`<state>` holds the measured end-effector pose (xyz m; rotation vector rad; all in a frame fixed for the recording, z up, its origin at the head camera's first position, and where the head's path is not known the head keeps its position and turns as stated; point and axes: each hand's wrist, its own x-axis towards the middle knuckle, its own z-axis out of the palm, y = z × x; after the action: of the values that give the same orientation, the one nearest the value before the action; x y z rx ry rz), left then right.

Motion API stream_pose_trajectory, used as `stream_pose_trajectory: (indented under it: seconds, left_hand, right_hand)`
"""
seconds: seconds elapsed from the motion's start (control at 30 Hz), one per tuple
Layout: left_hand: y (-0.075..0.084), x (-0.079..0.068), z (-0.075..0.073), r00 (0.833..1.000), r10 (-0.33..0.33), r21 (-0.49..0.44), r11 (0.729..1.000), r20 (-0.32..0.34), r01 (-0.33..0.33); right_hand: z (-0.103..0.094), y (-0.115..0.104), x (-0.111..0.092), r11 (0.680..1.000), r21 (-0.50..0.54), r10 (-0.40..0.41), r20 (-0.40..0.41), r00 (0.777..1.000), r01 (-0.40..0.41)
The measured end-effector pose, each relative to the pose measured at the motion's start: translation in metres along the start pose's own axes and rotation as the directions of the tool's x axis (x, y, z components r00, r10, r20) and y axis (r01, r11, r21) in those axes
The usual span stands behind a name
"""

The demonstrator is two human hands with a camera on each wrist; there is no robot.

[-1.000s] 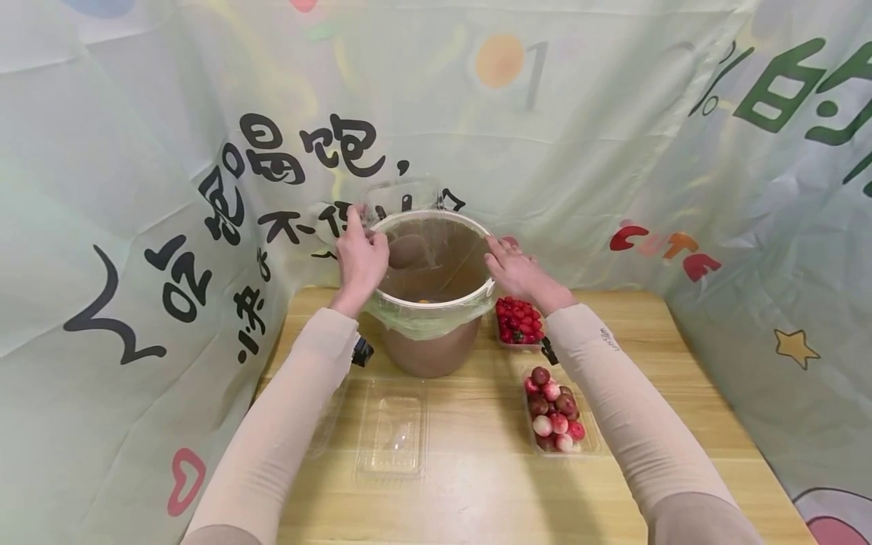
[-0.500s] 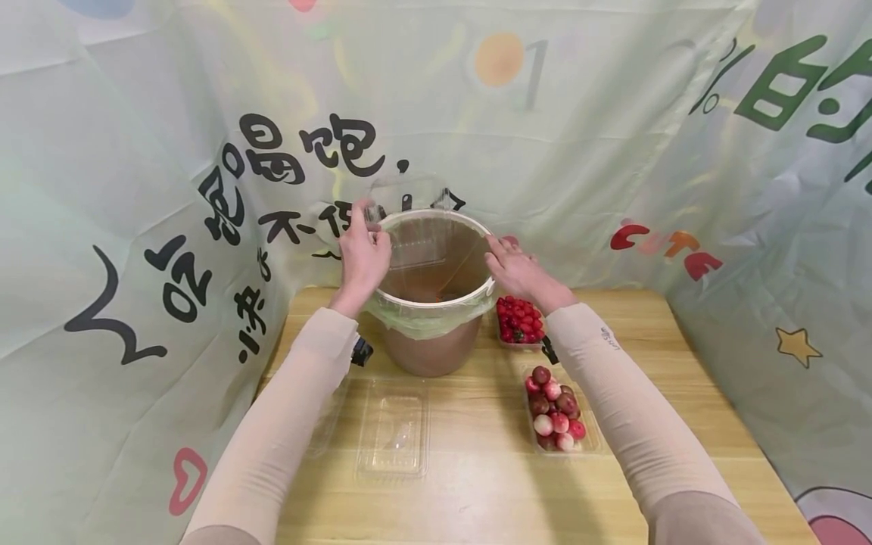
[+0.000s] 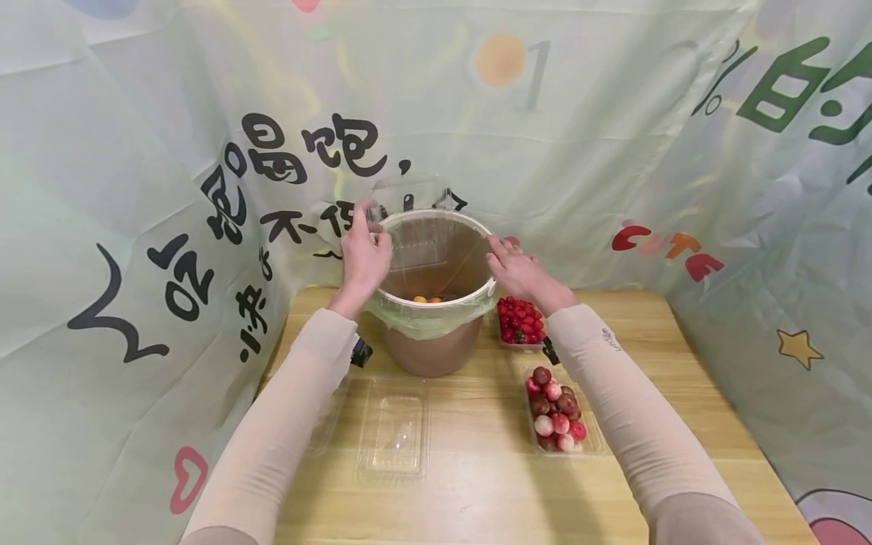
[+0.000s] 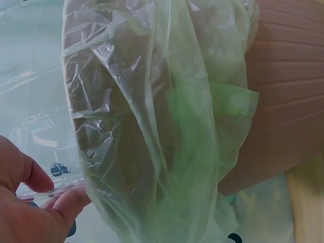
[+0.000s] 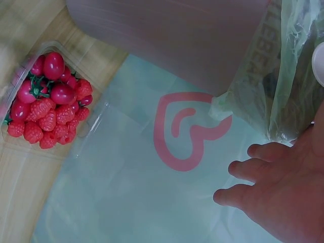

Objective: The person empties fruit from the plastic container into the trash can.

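My left hand [image 3: 366, 256] pinches the edge of a clear plastic box [image 3: 418, 246] at the left rim of a brown bin [image 3: 432, 350]. The box hangs tilted over the bin's mouth, its lid flap standing up behind the rim. A pale green bag [image 4: 187, 111] lines the bin and folds down over its outside. Small orange round things [image 3: 420, 300] show inside the bin, partly hidden by the front rim. On the right rim rests my right hand [image 3: 519, 272]; its fingers look extended and apart in the right wrist view.
Right of the bin stands a clear box of red raspberries and cherry tomatoes [image 3: 520, 321]. Nearer lies a box of plum-like dark, red and pale round fruit [image 3: 559, 412]. An open clear box [image 3: 393, 435] sits front left, on the wooden table [image 3: 477, 484]. Printed cloth walls [image 3: 579, 151] close in the sides.
The left hand has shifted slightly right and the clear box's tilt has changed over the bin. Two orange round things now show more plainly inside the bin. The right hand has stayed put.
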<state>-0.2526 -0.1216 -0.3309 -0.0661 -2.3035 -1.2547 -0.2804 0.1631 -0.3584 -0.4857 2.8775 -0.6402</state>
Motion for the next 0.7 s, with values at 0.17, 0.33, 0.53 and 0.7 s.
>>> stream_pose_trajectory:
  seconds: [0.17,0.33,0.53,0.7]
  left_hand:
    - [0.001,-0.002,-0.003,1.000,-0.002,0.003,1.000,0.015,0.001]
    - [0.004,-0.004,-0.007,0.999,-0.004,-0.008,1.000,0.036,0.004]
    - [0.012,-0.007,-0.014,0.997,-0.016,-0.028,0.999,0.082,0.018]
    - [0.019,-0.011,-0.021,0.993,-0.014,-0.034,0.999,0.118,0.018]
  right_hand:
    - [0.000,-0.002,-0.001,1.000,0.001,0.002,-0.003,1.000,-0.002]
    - [-0.001,-0.002,-0.001,1.000,0.001,-0.003,0.002,1.000,0.003]
    - [0.000,-0.001,-0.002,1.000,-0.002,-0.001,0.009,1.000,0.001]
    - [0.000,-0.002,-0.002,1.000,-0.003,0.003,0.007,1.000,-0.003]
